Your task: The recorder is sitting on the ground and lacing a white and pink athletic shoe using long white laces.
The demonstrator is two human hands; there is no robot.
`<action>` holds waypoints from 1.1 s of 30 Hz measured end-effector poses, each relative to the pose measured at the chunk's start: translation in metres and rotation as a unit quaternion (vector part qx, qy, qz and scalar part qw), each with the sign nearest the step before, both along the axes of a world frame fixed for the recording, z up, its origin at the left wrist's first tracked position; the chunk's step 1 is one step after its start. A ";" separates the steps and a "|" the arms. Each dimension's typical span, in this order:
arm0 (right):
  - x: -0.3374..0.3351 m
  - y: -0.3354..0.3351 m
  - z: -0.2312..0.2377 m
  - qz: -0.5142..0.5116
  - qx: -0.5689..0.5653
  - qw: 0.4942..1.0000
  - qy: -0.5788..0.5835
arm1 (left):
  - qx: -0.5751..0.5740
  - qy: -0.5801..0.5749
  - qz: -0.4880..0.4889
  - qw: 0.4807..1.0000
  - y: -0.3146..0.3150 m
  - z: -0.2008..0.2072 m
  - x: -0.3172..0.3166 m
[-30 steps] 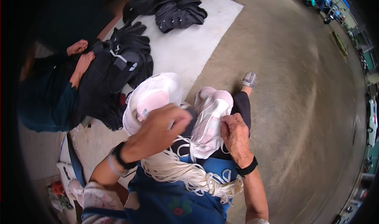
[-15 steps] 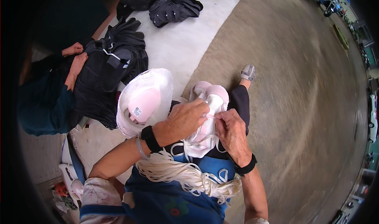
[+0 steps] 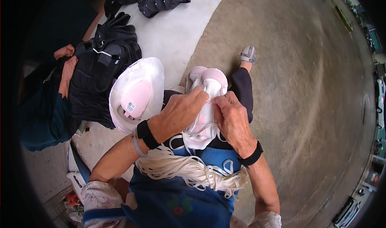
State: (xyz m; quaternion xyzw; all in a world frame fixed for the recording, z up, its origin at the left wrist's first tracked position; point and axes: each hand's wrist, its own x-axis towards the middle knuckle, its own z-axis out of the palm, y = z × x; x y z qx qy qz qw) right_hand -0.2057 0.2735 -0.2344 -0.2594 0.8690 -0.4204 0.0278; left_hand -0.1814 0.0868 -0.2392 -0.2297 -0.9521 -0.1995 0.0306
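A white mesh shoe upper [image 3: 210, 86] with pink trim lies on my lap beside another, their rounded pink ends pointing away from me. My left hand [image 3: 179, 112] is closed over its left side, the fingertips partly hidden. On the right side, my right hand [image 3: 233, 119] pinches a thin pale shoelace close to the left fingertips. Loose lace ends hang from the near end of the upper. A thick bundle of cream shoelaces [image 3: 177, 169] lies across my blue apron [image 3: 161, 200]. Left of my hands stands a nested stack of white and pink uppers [image 3: 155, 73] with a labelled pink tongue.
At the left, another person's hands [image 3: 66, 59] rest at a large pile of black shoe uppers [image 3: 86, 87]. More black uppers [image 3: 163, 1] lie on a white sheet [image 3: 177, 31] farther off. A shoed foot [image 3: 248, 54] is on the concrete floor [image 3: 297, 99]; vehicles line the far right.
The view has shifted, so the surroundings sit lower-left or higher in it. My hands stay close together over the shoe upper, fingers slightly repositioned.
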 end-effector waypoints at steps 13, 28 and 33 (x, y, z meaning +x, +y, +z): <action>-0.002 -0.003 -0.005 0.009 -0.058 0.998 -0.014 | 0.164 -0.099 0.109 0.975 -0.001 0.000 0.008; 0.011 -0.018 0.003 -0.032 0.093 0.995 0.034 | 0.289 -0.130 0.137 0.938 -0.003 -0.014 0.001; 0.012 -0.019 0.001 -0.053 0.090 0.995 0.000 | 0.287 -0.135 0.137 0.938 -0.003 -0.016 -0.001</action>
